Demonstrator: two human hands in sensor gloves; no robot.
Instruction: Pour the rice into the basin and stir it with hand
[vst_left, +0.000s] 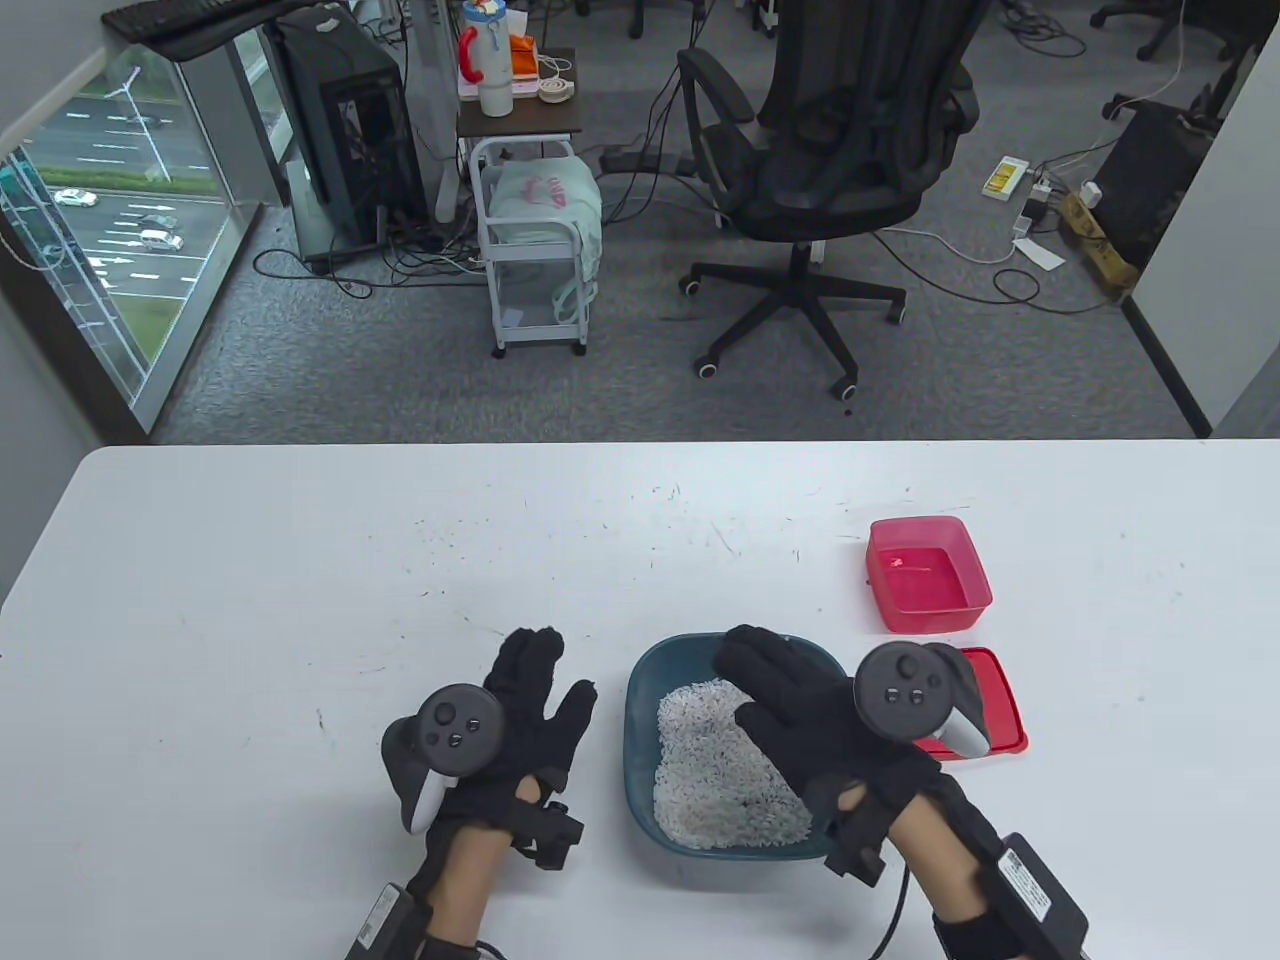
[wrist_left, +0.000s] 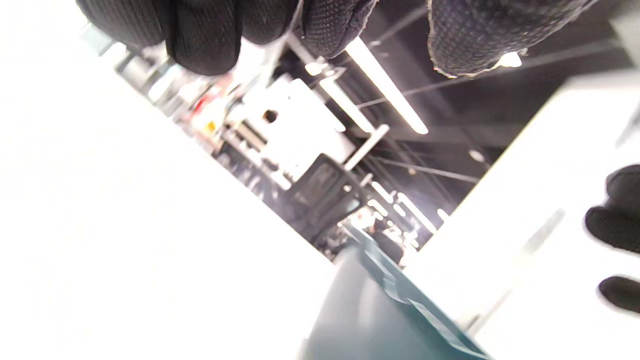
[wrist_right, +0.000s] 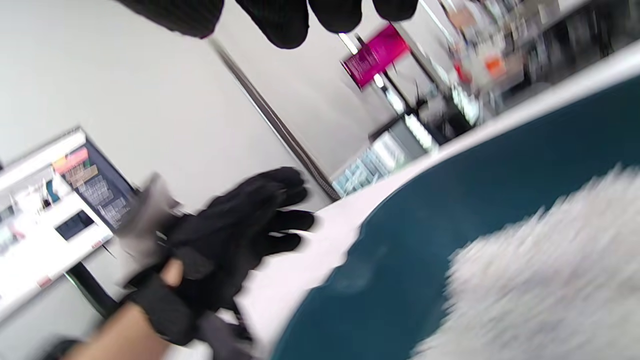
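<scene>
The rice (vst_left: 725, 775) is already heaped in the teal basin (vst_left: 640, 700) near the worktop's (vst_left: 300, 560) front edge. The right hand (vst_left: 800, 715) is held above it, grip open; the left hand (vst_left: 520, 720) is open just beside. Stirring is best kept low and gentle, away from the rim; open room is seen leftward.

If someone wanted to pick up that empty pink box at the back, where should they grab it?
Probably by the rim of the pink box, coming straight down from above. It stands upright and open with thin walls, so a thumb outside and fingers inside one side wall make a sound grip. The near wall is closest to the right hand, which is now over the basin of rice.
</scene>
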